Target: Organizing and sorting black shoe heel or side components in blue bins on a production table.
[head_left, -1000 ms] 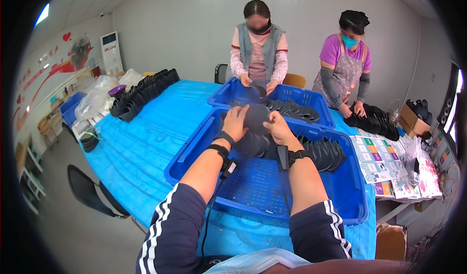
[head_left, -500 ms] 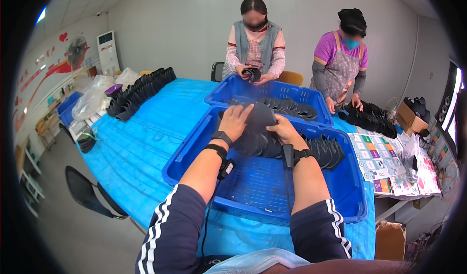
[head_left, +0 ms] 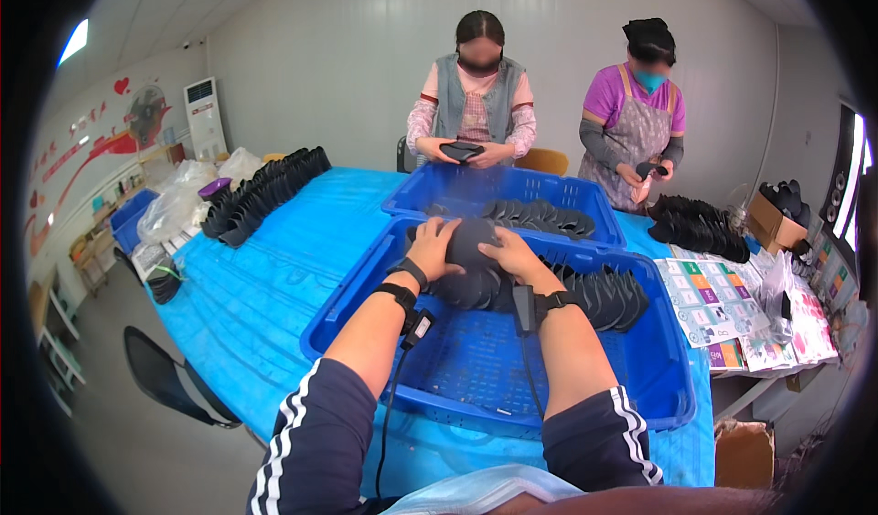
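Between my two hands is a curved dark-grey piece (head_left: 474, 239), smooth and rounded like a cap brim. My left hand (head_left: 433, 248) is closed on its left side, fingers bent over the edge. At its right edge, my right hand (head_left: 514, 254) grips it with thumb and fingers. Both hands are over the near blue crate (head_left: 585, 403). More dark curved pieces (head_left: 608, 297) stand in a nested row inside the crate, and part of that row is hidden behind my hands and the held piece.
A second blue crate (head_left: 599, 190) with similar pieces adjoins the far side. Two people stand beyond, each holding a dark piece. Rows of dark pieces (head_left: 261, 195) lie on the blue table cover (head_left: 274, 286). Printed sheets (head_left: 709, 300) and a cardboard box (head_left: 777, 218) are at right.
My hands and the held piece have shifted slightly left and lower. The person at the right has lifted a piece off the table. The middle person's piece now shows a flatter side.
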Motion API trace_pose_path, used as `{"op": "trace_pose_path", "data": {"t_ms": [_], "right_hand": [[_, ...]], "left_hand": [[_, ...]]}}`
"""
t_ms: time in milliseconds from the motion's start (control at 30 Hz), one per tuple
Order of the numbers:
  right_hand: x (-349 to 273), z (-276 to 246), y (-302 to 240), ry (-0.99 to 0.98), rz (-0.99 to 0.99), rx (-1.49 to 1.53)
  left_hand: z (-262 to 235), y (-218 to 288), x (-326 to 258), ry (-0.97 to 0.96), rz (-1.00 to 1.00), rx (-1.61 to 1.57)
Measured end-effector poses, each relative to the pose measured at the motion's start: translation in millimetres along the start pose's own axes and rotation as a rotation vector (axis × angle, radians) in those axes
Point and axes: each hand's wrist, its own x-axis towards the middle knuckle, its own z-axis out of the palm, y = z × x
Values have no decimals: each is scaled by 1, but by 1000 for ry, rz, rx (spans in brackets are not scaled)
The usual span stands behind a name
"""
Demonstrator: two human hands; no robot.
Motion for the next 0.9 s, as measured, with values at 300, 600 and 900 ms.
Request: {"op": "trace_pose_path", "data": {"t_ms": [300, 600, 900], "right_hand": [[-1, -6, 0, 52, 33, -10], [1, -5, 5, 50, 25, 33], [15, -6, 10, 513, -179, -68]], "left_hand": [[0, 3, 9, -2, 14, -41], [-4, 2, 6, 1, 41, -21], [-8, 2, 10, 229, -44, 1]]}}
